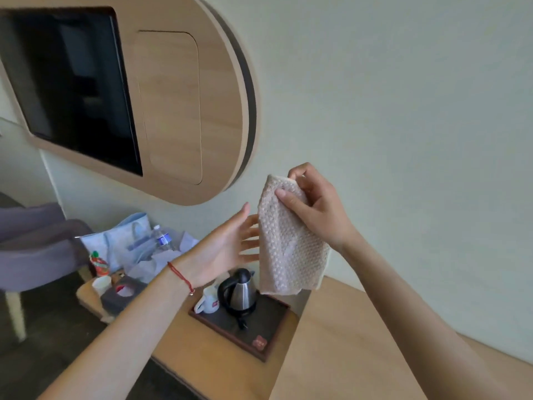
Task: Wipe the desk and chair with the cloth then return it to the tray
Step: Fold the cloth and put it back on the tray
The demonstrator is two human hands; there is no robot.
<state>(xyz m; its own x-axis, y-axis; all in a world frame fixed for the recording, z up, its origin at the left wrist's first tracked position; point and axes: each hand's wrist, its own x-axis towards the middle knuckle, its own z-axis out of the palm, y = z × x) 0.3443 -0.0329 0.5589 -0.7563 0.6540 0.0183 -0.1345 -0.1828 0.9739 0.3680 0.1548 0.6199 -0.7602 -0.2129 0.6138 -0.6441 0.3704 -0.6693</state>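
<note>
Head view: the right hand [314, 209] is pinching the cloth's [288, 243] top edge, dangling it above the tray [268, 321] on the desk [331, 342], while the left hand [227, 246] is reaching in, fingers spread, touching its side.

I see bare tabletop [340, 336] open on the right; the tray's [259, 327] near half is free, but the kettle [240, 290] and mug [208, 302] crowd its far end, clutter [138, 246] blocks the left.
</note>
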